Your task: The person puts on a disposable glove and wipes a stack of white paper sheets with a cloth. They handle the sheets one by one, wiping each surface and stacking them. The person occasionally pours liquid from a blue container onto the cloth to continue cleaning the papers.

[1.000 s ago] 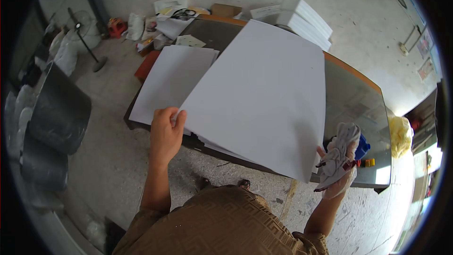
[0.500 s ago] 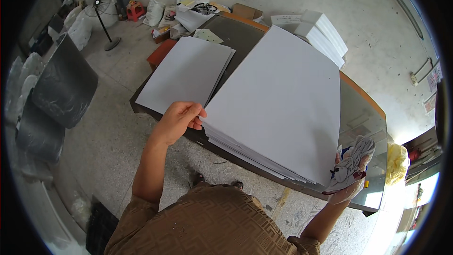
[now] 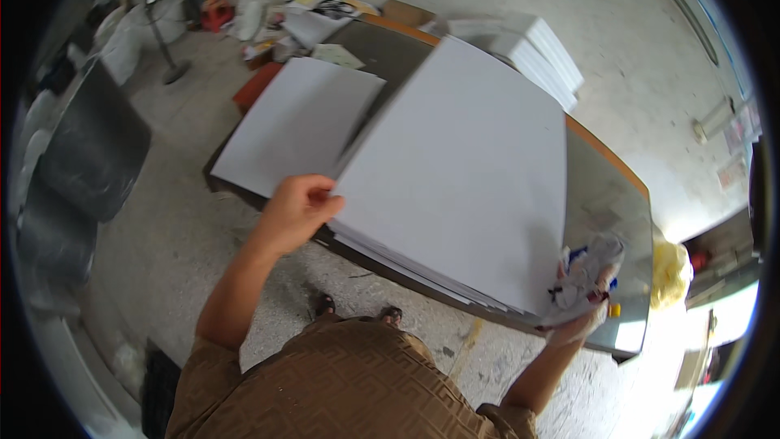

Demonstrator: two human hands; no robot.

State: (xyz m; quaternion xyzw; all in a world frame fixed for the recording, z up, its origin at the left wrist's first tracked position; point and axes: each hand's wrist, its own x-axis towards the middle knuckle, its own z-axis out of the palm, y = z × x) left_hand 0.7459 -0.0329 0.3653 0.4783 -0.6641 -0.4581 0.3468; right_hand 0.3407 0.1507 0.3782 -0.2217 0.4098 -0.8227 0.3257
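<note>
A large white sheet (image 3: pixel 455 171) tops a stack of similar sheets on the table. My left hand (image 3: pixel 299 210) is closed at its near left corner, thumb and fingers pinching the edge. Along the left side this sheet looks slightly raised from those beneath. At the stack's near right corner, my right hand (image 3: pixel 577 327), in what looks like a thin pale glove, grips a bunched grey-white rag (image 3: pixel 591 280) with dark red and blue patches. Its fingers are partly hidden by the cloth. Left of the stack lies a smaller pile of white sheets (image 3: pixel 296 122).
The dark table (image 3: pixel 605 187) has an orange-brown far edge. White foam blocks (image 3: pixel 543 57) and a cardboard box (image 3: pixel 406 14) stand behind it. A yellow bag (image 3: pixel 670 276) is at the right. Dark curved panels (image 3: pixel 97 142) and a standing fan (image 3: pixel 162 28) are on the left.
The whole view has shifted slightly. My left hand has raised the top sheet's left edge a little, widening the dark gap there. My right hand stays at the near right corner with the rag.
</note>
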